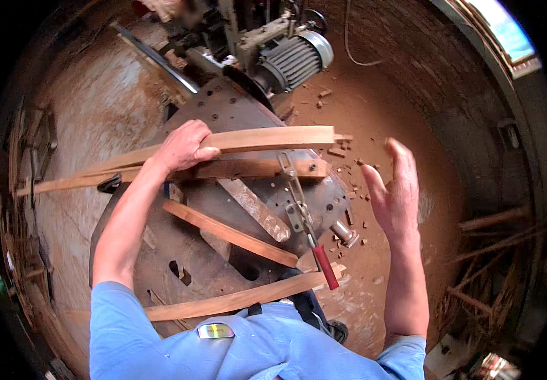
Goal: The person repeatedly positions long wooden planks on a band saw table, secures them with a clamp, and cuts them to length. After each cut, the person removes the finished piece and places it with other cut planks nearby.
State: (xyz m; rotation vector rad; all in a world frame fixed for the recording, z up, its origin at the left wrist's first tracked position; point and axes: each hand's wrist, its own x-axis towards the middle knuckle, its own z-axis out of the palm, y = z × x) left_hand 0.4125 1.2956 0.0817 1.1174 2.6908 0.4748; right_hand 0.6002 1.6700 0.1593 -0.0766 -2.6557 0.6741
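My left hand (189, 146) is closed over a long pale wooden strip (273, 137), which lies slantwise across the far part of the metal machine table (216, 109). Beyond the table's right side, my right hand (396, 187) hangs in the air, thumb and fingers apart, holding nothing. Just nearer than the held strip is a second wooden piece (257, 168). A toggle clamp (295, 196) with a red handle (325, 267) reaches over that piece, its handle pointing toward me.
An electric motor (294, 61) with cooling fins stands at the far side beside a dark round blade. A short wooden strip (232, 233) and a long curved one (248, 296) lie nearer me. Offcuts (337, 152) litter the dusty floor at right; scrap wood (492, 278) is piled farther right.
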